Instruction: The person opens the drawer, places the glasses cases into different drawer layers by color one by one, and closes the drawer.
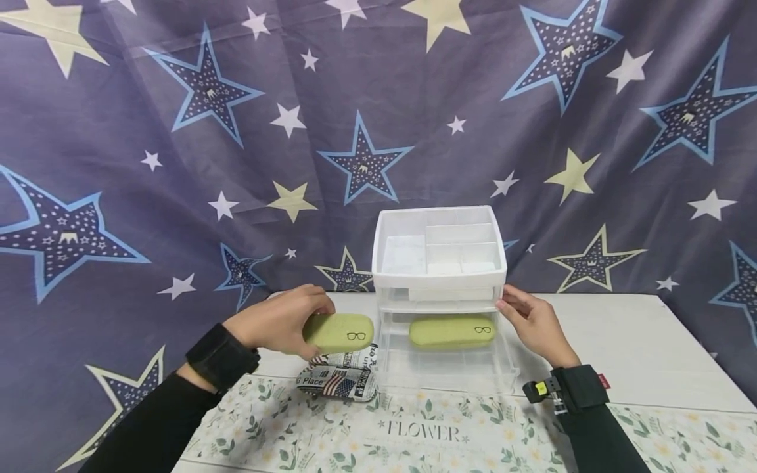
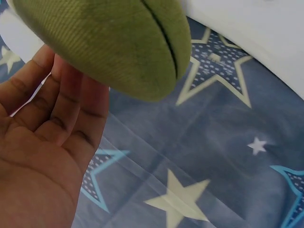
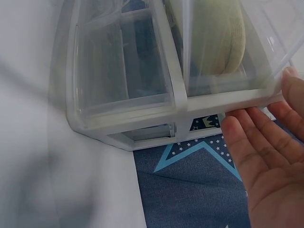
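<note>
My left hand (image 1: 280, 322) grips a green glasses case (image 1: 340, 333) with a small glasses drawing on it, held left of a white drawer unit (image 1: 439, 279). In the left wrist view, the fingers lie against the fabric side of the case. Beneath it is a glasses case with newspaper and flag print (image 1: 337, 383). A second green glasses case (image 1: 452, 332) lies in the pulled-out clear lower drawer (image 1: 446, 379). My right hand (image 1: 535, 325) holds the unit's right side, its thumb at the front edge and its fingers along the side in the right wrist view.
The unit's top is a white divided tray (image 1: 440, 279), with a closed clear drawer (image 1: 437, 299) beneath. A flowered cloth lettered FLOWER (image 1: 422, 431) covers the front of the white table (image 1: 615, 328). A star-patterned curtain (image 1: 414, 85) hangs behind.
</note>
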Action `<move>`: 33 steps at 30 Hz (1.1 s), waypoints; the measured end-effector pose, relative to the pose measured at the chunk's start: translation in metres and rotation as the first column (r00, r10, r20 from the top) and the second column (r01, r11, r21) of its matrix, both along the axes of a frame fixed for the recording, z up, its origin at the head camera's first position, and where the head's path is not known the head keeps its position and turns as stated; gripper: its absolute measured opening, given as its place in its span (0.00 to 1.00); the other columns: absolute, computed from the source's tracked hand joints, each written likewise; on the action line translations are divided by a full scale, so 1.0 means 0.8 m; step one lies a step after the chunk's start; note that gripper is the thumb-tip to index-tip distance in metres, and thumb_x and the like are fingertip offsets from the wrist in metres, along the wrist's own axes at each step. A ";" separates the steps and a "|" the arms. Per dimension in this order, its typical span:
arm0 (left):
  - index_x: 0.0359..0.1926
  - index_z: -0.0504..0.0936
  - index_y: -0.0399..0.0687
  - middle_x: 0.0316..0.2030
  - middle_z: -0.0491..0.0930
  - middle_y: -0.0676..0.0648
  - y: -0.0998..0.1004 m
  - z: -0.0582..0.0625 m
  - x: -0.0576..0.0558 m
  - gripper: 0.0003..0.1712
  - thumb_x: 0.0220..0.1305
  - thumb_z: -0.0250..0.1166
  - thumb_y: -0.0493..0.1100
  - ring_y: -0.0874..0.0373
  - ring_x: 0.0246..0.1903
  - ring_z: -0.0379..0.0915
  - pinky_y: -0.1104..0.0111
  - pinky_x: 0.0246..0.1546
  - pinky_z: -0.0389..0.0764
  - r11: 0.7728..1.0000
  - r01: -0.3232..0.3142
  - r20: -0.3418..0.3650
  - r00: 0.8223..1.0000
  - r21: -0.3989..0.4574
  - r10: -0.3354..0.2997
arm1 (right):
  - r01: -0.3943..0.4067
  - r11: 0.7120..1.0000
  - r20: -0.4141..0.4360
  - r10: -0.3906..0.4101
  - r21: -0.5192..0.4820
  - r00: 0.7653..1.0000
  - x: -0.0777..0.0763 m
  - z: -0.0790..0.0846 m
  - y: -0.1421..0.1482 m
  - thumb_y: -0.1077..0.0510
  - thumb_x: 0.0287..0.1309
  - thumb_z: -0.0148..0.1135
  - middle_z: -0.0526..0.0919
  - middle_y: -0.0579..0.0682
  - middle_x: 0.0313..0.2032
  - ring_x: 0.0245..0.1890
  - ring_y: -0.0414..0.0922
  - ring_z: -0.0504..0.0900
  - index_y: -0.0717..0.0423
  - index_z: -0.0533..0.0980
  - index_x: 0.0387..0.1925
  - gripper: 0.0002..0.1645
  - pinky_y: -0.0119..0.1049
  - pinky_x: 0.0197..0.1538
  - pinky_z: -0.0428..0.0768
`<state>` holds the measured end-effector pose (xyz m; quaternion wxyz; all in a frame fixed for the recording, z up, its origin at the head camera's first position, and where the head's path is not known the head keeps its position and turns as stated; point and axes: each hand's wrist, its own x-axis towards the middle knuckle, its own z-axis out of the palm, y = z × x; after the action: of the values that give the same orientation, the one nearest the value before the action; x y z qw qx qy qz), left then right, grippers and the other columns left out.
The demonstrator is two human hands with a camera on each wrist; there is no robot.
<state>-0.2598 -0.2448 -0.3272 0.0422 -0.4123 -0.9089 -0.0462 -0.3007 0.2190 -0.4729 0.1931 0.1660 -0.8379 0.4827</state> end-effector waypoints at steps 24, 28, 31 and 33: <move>0.50 0.82 0.47 0.44 0.78 0.54 0.121 -0.004 -0.037 0.32 0.42 0.78 0.52 0.60 0.42 0.70 0.71 0.40 0.77 0.991 0.132 -0.057 0.990 0.013 -0.131 | -0.012 1.000 -0.006 0.012 -0.014 1.000 0.000 0.002 0.000 0.55 0.74 0.62 0.84 0.66 0.53 0.52 0.60 0.85 0.66 0.71 0.69 0.29 0.26 0.51 0.81; 0.50 0.82 0.48 0.42 0.77 0.55 0.139 -0.010 -0.040 0.30 0.43 0.78 0.51 0.61 0.40 0.69 0.72 0.38 0.75 0.989 0.146 -0.047 0.988 0.011 -0.146 | -0.018 1.000 0.000 0.018 -0.013 1.000 0.001 0.003 -0.001 0.55 0.74 0.61 0.84 0.67 0.54 0.52 0.61 0.85 0.67 0.70 0.69 0.30 0.40 0.53 0.84; 0.49 0.82 0.47 0.41 0.76 0.55 0.152 -0.016 -0.042 0.30 0.44 0.79 0.51 0.61 0.40 0.68 0.73 0.38 0.75 0.985 0.172 -0.046 0.984 0.013 -0.171 | -0.012 1.000 0.004 0.012 -0.007 1.000 0.002 0.003 -0.001 0.55 0.74 0.61 0.84 0.67 0.54 0.52 0.61 0.85 0.67 0.70 0.69 0.30 0.47 0.54 0.84; 0.50 0.82 0.46 0.42 0.77 0.54 0.161 -0.019 -0.044 0.31 0.44 0.79 0.51 0.61 0.40 0.69 0.73 0.38 0.75 0.981 0.195 -0.046 0.980 0.014 -0.194 | -0.011 1.000 0.003 0.011 -0.005 1.000 0.002 0.003 -0.001 0.55 0.74 0.61 0.84 0.66 0.54 0.53 0.60 0.85 0.67 0.70 0.69 0.30 0.42 0.54 0.84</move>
<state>-0.2948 -0.1157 -0.3427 0.0615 -0.4998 -0.8626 -0.0491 -0.2994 0.2184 -0.4703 0.1898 0.1694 -0.8360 0.4862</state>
